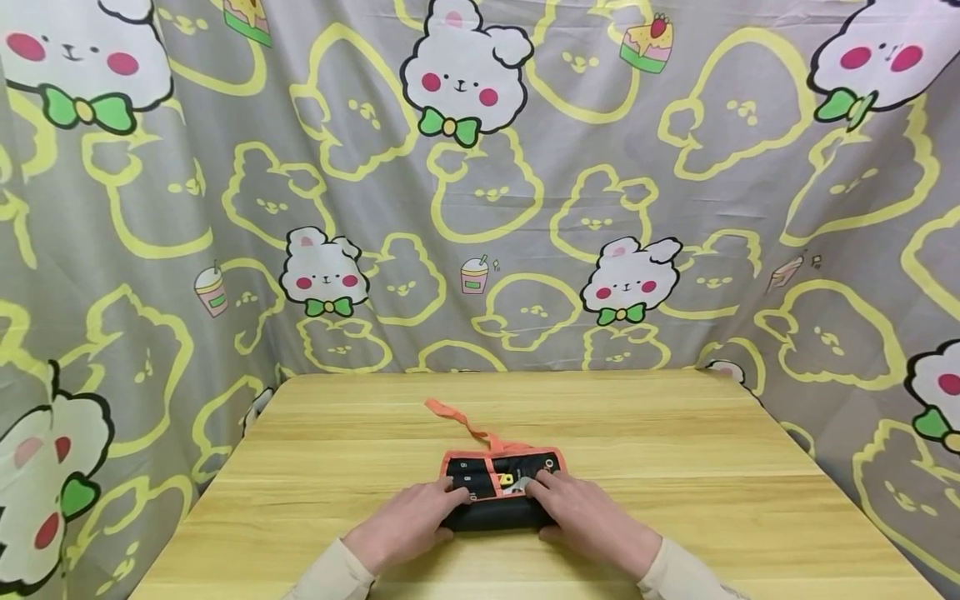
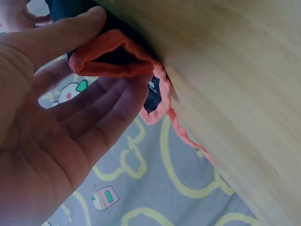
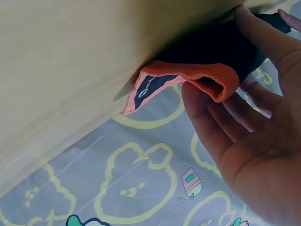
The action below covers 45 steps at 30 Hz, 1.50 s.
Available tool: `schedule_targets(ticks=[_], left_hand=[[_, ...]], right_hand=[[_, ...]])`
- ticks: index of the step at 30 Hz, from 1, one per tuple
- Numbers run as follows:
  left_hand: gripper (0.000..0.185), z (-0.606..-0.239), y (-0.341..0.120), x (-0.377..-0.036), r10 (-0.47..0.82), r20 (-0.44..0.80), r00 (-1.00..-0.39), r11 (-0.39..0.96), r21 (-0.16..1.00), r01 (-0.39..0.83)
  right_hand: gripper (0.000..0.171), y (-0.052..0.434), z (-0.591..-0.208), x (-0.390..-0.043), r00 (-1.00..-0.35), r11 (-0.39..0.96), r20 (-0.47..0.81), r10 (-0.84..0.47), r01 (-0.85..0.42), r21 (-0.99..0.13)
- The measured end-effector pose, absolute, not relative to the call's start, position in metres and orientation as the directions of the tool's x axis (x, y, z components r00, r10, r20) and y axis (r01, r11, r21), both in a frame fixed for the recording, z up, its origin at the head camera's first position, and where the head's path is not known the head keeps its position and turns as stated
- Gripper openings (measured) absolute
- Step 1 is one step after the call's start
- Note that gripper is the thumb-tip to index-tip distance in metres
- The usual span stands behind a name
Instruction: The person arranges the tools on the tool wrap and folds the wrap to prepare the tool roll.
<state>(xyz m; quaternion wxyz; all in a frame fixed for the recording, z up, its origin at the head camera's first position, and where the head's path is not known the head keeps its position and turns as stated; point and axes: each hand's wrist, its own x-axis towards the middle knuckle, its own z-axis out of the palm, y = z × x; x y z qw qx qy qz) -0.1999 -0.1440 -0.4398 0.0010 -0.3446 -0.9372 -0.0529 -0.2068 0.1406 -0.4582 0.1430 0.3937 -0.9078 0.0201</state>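
Observation:
A black fabric tool roll [image 1: 495, 516] with orange binding lies on the table, its near part rolled into a thick fold. On its flat far part, white numbers mark the pockets, and a yellow item [image 1: 507, 479] and a silvery metal piece [image 1: 521, 485] show. My left hand [image 1: 414, 518] grips the fold's left end, thumb on the near side and fingers over the top. At the right end my right hand [image 1: 588, 518] holds it the same way. Both wrist views show the orange edge [image 2: 106, 52] bent into a flattened loop between thumb and fingers.
An orange strap [image 1: 450, 412] trails from the roll's far edge toward the back left. The wooden table [image 1: 360, 433] extends around the roll. A grey curtain [image 1: 487, 208] with cartoon prints hangs behind the table and along both sides.

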Motion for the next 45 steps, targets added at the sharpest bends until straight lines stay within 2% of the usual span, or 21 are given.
schedule_targets(ticks=[7,15,29,39,45], left_hand=[[0.035,-0.436,-0.144,-0.190,0.667,-0.017,-0.745,0.741,0.124,0.660],[0.035,-0.429,-0.145,-0.182,0.691,-0.062,-0.720,0.718,0.182,0.672],[0.031,-0.424,-0.157,-0.194,0.815,-0.077,-0.574,0.551,0.409,0.727],[0.028,-0.420,-0.164,-0.207,0.809,-0.091,-0.581,0.535,0.524,0.662],[0.030,-0.419,-0.164,-0.218,0.791,-0.134,-0.597,0.554,0.572,0.605]], right_hand=[[0.047,0.143,-0.458,-0.190,-0.651,0.685,0.253,-0.716,-0.725,0.074],[0.036,0.148,-0.454,-0.179,-0.665,0.667,0.174,-0.726,-0.743,-0.057],[0.024,0.159,-0.444,-0.184,-0.658,0.619,0.160,-0.736,-0.750,-0.235],[0.020,0.170,-0.440,-0.202,-0.659,0.569,0.096,-0.746,-0.706,-0.422],[0.023,0.172,-0.442,-0.211,-0.667,0.560,0.094,-0.739,-0.685,-0.466]])
